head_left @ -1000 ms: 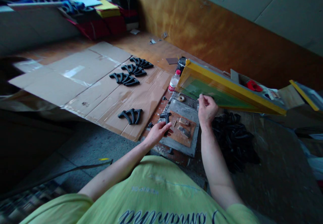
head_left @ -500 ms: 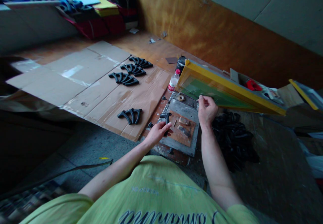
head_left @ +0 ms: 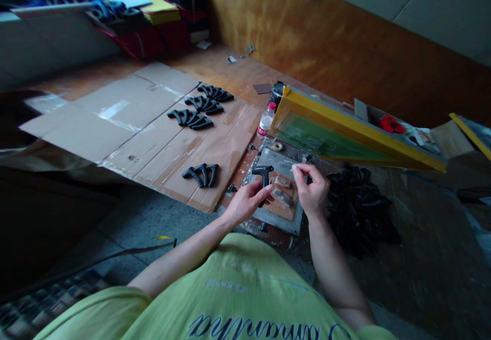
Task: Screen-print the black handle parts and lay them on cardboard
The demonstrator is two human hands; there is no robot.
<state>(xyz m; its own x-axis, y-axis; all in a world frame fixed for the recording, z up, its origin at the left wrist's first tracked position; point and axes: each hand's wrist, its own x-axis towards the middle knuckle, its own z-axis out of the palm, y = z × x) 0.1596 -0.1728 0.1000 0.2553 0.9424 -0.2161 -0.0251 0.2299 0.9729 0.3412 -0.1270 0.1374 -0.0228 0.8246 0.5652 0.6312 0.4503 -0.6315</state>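
Note:
My left hand [head_left: 249, 200] is closed around the stem of a black T-shaped plastic handle [head_left: 263, 170], with its crossbar up and small pale marks along it. Just to the right, my right hand [head_left: 312, 189] is closed in a pinch, apart from the handle; whatever its fingertips hold is too small to make out. Below both hands lies a grey metal plate [head_left: 295, 223] bearing a brown board [head_left: 290, 211] with worn blocks [head_left: 283, 197]. A yellow-edged printing screen [head_left: 337, 140] with green mesh is tilted up behind my right hand.
Similar black handles lie in rows [head_left: 191, 119] and a small group [head_left: 201, 175] on flattened cardboard [head_left: 126, 120]. A red-capped bottle [head_left: 265, 121] and a tape roll [head_left: 276, 146] stand near the screen. A heap of black pieces [head_left: 360, 212] lies to the right.
My right hand has come away from the lower edge of the screen, moving down and left towards the handle. My left hand has raised the handle slightly and shifted it right.

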